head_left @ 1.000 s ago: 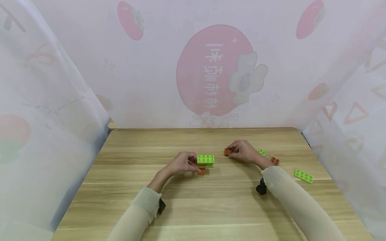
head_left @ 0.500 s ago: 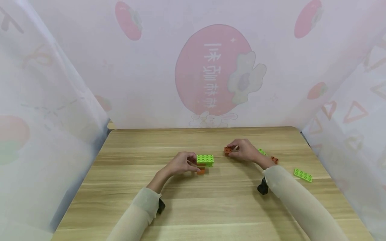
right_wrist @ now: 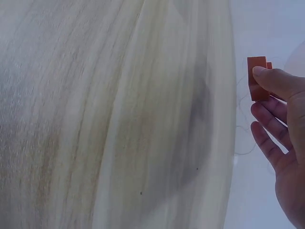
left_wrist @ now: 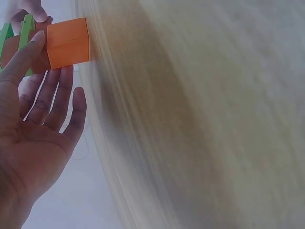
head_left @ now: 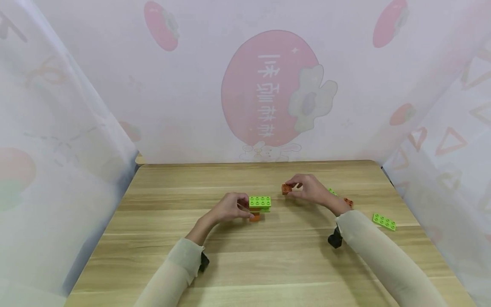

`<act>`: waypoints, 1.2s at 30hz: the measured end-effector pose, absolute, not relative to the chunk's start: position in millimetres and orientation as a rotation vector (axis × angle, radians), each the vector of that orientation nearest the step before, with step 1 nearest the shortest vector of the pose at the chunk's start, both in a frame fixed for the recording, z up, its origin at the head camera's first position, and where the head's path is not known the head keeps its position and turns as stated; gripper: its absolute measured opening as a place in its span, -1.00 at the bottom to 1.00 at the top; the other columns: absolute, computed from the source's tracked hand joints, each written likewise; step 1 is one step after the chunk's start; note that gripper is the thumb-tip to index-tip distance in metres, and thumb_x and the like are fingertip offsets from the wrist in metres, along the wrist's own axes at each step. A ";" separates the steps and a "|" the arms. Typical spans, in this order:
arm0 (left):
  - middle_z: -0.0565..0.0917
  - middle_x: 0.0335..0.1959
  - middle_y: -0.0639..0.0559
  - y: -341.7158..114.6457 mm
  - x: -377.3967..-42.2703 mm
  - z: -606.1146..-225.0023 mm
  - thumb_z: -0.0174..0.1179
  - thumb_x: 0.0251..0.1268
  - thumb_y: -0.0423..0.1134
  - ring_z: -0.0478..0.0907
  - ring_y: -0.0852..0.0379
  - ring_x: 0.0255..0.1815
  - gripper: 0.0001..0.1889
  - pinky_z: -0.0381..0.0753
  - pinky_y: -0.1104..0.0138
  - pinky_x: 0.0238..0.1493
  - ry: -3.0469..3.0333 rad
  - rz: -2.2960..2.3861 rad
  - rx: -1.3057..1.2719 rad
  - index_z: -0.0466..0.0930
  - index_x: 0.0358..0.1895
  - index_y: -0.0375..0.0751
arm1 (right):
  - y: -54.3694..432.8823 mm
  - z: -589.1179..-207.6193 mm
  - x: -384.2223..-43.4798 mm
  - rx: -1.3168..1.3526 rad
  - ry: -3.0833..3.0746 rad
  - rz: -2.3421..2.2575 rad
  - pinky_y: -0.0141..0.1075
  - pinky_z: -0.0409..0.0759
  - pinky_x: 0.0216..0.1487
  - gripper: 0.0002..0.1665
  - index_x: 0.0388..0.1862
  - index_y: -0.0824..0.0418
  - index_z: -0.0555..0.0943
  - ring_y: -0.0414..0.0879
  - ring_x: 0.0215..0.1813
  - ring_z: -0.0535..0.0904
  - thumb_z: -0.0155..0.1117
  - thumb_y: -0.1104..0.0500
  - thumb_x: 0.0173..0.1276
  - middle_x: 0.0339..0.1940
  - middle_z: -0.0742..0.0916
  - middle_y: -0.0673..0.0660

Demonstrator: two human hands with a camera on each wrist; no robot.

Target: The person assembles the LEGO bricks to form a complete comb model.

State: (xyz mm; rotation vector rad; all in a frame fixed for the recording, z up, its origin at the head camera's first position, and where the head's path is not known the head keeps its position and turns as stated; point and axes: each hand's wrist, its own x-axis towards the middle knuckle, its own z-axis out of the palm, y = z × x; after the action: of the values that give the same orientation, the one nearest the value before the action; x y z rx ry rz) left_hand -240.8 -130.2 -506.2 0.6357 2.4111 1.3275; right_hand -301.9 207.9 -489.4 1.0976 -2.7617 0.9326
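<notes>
A stack of toy building bricks (head_left: 260, 201) stands near the middle of the table, with a green eight-stud plate on top, brown and green layers below and an orange brick (left_wrist: 68, 43) at the bottom. My left hand (head_left: 229, 207) grips this stack from its left side, thumb on the near face and fingers behind it. To the right and slightly farther back, my right hand (head_left: 311, 189) pinches a small reddish-brown four-stud brick (head_left: 286, 189) between thumb and fingers. In the right wrist view that brick (right_wrist: 258, 78) shows above the table surface, the other fingers loosely bent below it.
Beyond my right wrist lie a green brick (head_left: 332, 192), partly hidden, and another brown brick (head_left: 348, 203). A green eight-stud plate (head_left: 384, 222) lies farther right on the wooden table (head_left: 268, 264). White printed curtains (head_left: 184, 106) enclose the back and sides.
My right hand has raised the brown brick a little and shifted it slightly to the left. My left hand stays on the stack. The head view has drifted slightly.
</notes>
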 end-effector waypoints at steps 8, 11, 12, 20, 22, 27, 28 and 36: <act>0.75 -0.17 0.01 -130.6 -242.0 -507.4 0.61 0.18 -0.27 0.69 0.11 -0.13 -0.72 0.73 0.28 -0.06 2.434 1.311 0.672 0.68 -0.16 -0.18 | 199.9 -474.7 -293.4 1.161 -2.699 0.929 0.06 0.77 -0.01 -0.55 0.15 0.31 0.76 0.12 -0.07 0.77 0.60 0.16 0.33 -0.04 0.82 0.18; 0.76 -0.15 0.00 -130.4 -242.1 -507.7 0.60 0.18 -0.30 0.70 0.10 -0.10 -0.72 0.75 0.28 -0.02 2.416 1.329 0.681 0.68 -0.15 -0.19 | 195.7 -469.8 -290.8 1.193 -2.665 0.934 0.08 0.76 -0.02 -0.55 0.15 0.31 0.76 0.13 -0.07 0.77 0.59 0.16 0.35 -0.03 0.82 0.17; 0.76 -0.15 0.00 -130.3 -242.1 -507.6 0.59 0.19 -0.31 0.71 0.09 -0.09 -0.73 0.76 0.28 0.00 2.410 1.334 0.684 0.68 -0.14 -0.20 | 194.2 -467.7 -289.5 1.200 -2.657 0.938 0.09 0.76 -0.03 -0.55 0.15 0.30 0.76 0.14 -0.07 0.77 0.59 0.16 0.35 -0.03 0.82 0.17; 0.76 -0.14 0.00 -129.6 -241.5 -507.5 0.59 0.19 -0.32 0.71 0.08 -0.07 -0.73 0.76 0.24 0.05 2.404 1.344 0.672 0.69 -0.12 -0.19 | 184.2 -455.0 -281.1 1.237 -2.598 0.923 -0.14 0.76 -0.08 -0.57 0.12 0.28 0.77 -0.01 -0.10 0.76 0.61 0.16 0.33 -0.05 0.83 0.12; 0.76 -0.14 0.00 -129.6 -241.9 -507.7 0.59 0.19 -0.32 0.71 0.08 -0.07 -0.73 0.76 0.24 0.03 2.407 1.340 0.671 0.69 -0.13 -0.20 | 182.0 -452.1 -279.0 1.245 -2.587 0.925 -0.16 0.76 -0.08 -0.57 0.12 0.28 0.78 -0.05 -0.10 0.76 0.61 0.16 0.32 -0.05 0.83 0.11; 0.77 -0.13 -0.01 -129.8 -243.3 -508.6 0.59 0.18 -0.34 0.72 0.06 -0.07 -0.72 0.77 0.25 0.01 2.416 1.333 0.677 0.69 -0.12 -0.21 | 176.7 -445.7 -273.8 1.272 -2.553 0.940 -0.15 0.75 -0.12 -0.57 0.12 0.26 0.78 -0.04 -0.09 0.76 0.62 0.16 0.31 -0.04 0.83 0.12; 0.77 -0.13 -0.01 -129.9 -243.5 -508.6 0.59 0.18 -0.34 0.72 0.06 -0.07 -0.72 0.76 0.26 0.01 2.416 1.332 0.678 0.69 -0.11 -0.21 | 175.7 -445.1 -273.1 1.282 -2.542 0.944 -0.15 0.75 -0.13 -0.57 0.12 0.26 0.78 -0.01 -0.09 0.76 0.63 0.17 0.30 -0.04 0.83 0.12; 0.77 -0.12 -0.05 -130.9 -243.2 -508.1 0.60 0.19 -0.29 0.74 0.07 -0.10 -0.73 0.77 0.26 -0.05 2.415 1.331 0.689 0.70 -0.13 -0.21 | 165.2 -441.9 -269.0 1.344 -2.510 0.967 -0.20 0.74 -0.12 -0.57 0.13 0.23 0.78 -0.02 -0.05 0.77 0.63 0.19 0.30 -0.02 0.83 0.09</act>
State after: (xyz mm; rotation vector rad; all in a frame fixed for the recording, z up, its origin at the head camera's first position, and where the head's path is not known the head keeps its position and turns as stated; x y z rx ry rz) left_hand -243.2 -130.9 -508.1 0.6887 2.4146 1.3314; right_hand -269.0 165.2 -441.9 1.3438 -2.5104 0.9673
